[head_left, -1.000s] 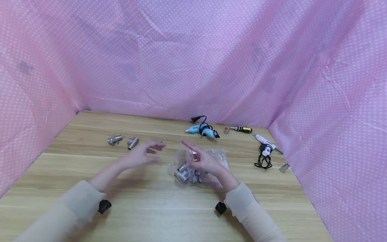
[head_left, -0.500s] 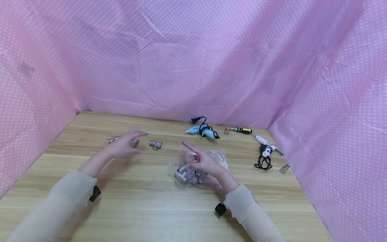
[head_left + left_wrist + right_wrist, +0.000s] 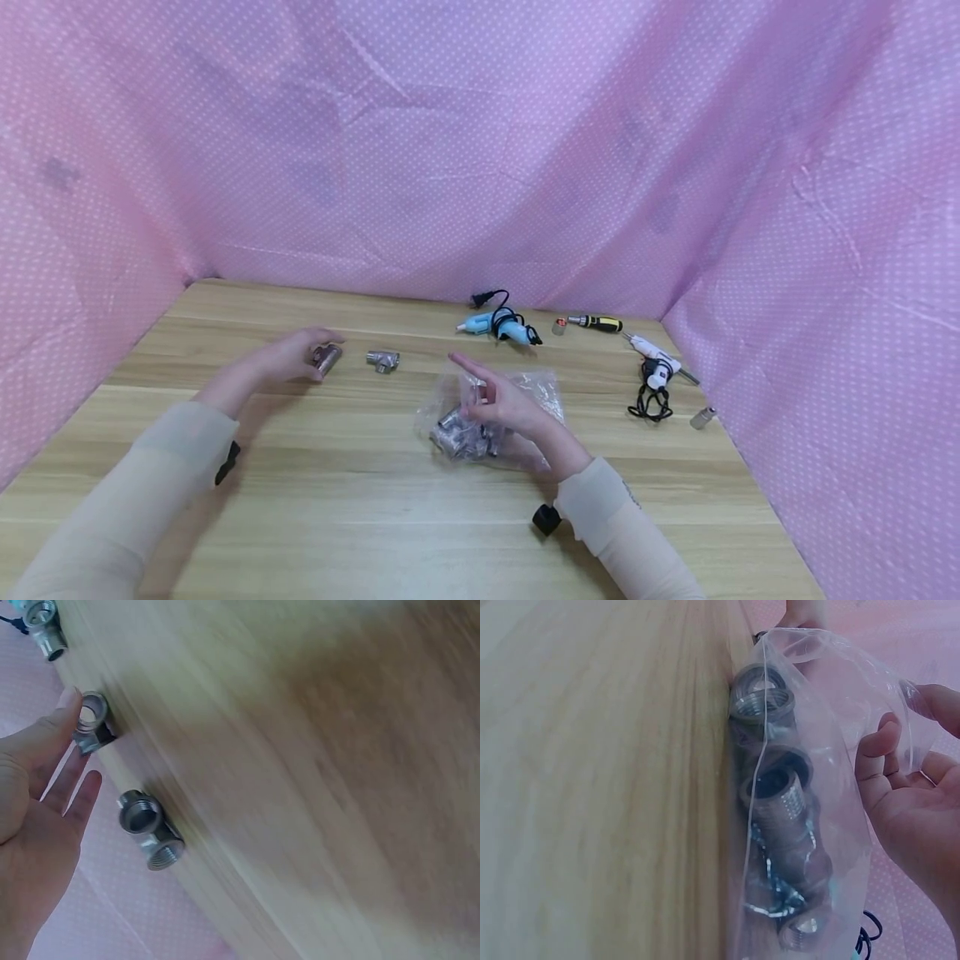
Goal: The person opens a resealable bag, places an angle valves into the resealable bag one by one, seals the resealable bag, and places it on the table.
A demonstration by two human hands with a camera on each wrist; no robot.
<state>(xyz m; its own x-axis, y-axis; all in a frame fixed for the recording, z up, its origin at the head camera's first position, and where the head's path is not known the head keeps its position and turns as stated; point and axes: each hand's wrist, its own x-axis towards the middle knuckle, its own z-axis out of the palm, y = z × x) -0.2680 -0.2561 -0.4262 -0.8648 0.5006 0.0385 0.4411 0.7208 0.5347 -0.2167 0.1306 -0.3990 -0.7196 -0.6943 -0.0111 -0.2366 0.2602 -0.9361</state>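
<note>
My left hand pinches a metal pipe tee lying on the wooden table, thumb at its near side and fingers around the back. To its right sits another pipe tee. A third pipe tee shows in the left wrist view; the left hand hides it in the head view. My right hand holds up the edge of a clear plastic bag, index finger extended. Inside the bag lie several metal fittings.
Along the back are a light-blue glue gun with a coiled black cord, a small metal piece with an orange top, and a yellow-black screwdriver. At right lie a white corded tool and a small metal cylinder. Pink dotted cloth surrounds the table.
My left hand has moved left from the right-hand tee, which now shows fully, and its fingers have come round the middle tee. The right hand keeps its place at the bag.
</note>
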